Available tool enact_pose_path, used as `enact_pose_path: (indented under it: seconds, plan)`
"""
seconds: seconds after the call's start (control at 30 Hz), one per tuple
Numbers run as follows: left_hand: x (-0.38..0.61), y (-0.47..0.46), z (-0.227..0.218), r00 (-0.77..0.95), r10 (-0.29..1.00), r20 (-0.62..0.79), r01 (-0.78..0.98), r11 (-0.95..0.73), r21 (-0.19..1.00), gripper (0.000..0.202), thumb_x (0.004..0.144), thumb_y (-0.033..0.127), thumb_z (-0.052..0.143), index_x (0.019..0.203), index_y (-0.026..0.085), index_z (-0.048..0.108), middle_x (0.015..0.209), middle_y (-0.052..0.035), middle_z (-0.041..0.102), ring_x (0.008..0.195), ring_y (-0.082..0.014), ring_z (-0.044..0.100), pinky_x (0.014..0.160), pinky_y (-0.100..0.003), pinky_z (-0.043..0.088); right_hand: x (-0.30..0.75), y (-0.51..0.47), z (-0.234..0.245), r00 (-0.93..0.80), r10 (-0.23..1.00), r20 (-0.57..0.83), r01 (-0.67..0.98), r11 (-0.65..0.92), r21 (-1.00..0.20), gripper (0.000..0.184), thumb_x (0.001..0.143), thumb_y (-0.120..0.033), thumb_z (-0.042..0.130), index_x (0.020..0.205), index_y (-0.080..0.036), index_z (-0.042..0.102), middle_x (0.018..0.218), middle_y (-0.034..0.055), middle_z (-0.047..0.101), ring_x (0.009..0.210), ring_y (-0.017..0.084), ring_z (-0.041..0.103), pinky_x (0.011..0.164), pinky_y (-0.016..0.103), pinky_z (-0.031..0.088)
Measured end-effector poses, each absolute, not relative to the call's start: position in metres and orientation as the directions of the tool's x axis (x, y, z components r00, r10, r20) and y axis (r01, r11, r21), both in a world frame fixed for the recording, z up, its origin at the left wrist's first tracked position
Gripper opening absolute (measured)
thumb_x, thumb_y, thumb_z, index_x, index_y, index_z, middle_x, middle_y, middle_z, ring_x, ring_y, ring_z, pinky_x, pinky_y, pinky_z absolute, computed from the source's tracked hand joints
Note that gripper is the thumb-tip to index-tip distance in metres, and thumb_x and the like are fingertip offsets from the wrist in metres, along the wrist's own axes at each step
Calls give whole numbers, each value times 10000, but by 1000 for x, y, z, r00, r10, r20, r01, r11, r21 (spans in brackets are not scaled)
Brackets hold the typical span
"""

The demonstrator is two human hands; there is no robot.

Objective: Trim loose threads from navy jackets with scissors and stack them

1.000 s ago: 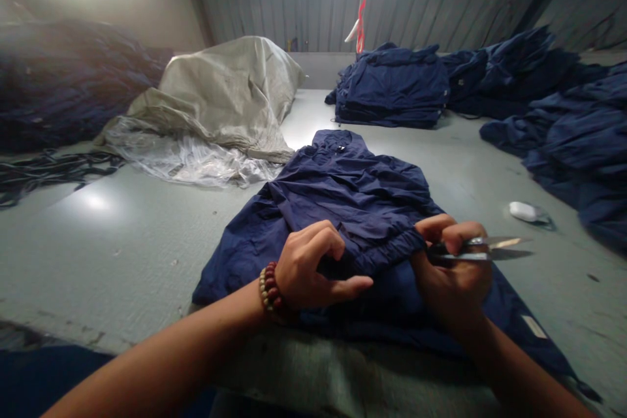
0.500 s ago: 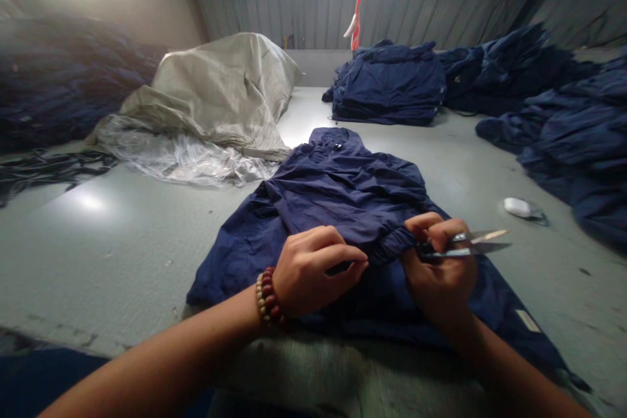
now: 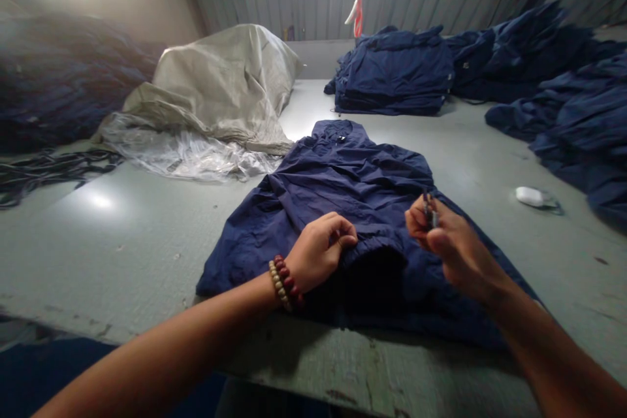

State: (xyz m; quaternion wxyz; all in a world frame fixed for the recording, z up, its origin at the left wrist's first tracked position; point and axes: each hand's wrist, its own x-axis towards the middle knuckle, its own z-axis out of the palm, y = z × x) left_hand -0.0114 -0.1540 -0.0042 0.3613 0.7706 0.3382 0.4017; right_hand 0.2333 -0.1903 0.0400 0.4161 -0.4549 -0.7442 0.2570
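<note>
Left grip [image 3: 318, 251] curled on the gathered hem [image 3: 372, 251] of a navy jacket [image 3: 353, 176], right grip [image 3: 453, 241] pinching small scissors [image 3: 430, 210]; apparently a snipping step, blades next wanted at the hem.

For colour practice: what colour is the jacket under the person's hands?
The jacket is navy blue, shown best in the head view.

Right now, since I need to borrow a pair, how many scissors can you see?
1. A small pair is in the right hand, mostly hidden by the fingers, over the navy jacket. Others could lie under the cloth piles.
</note>
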Motion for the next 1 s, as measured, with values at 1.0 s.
enact_pose_path:
  seconds: [1.0]
  plan:
    - [-7, -149, -14, 462, 879, 118, 206, -235, 950, 141, 919, 259, 666, 832, 153, 699, 803, -8, 671, 719, -123, 548, 672, -228, 420, 212, -187, 34, -376, 913, -156, 787, 225, -574, 416, 1013, -582, 488, 958, -234, 709, 653, -15, 649, 558, 137, 519, 551, 274, 338]
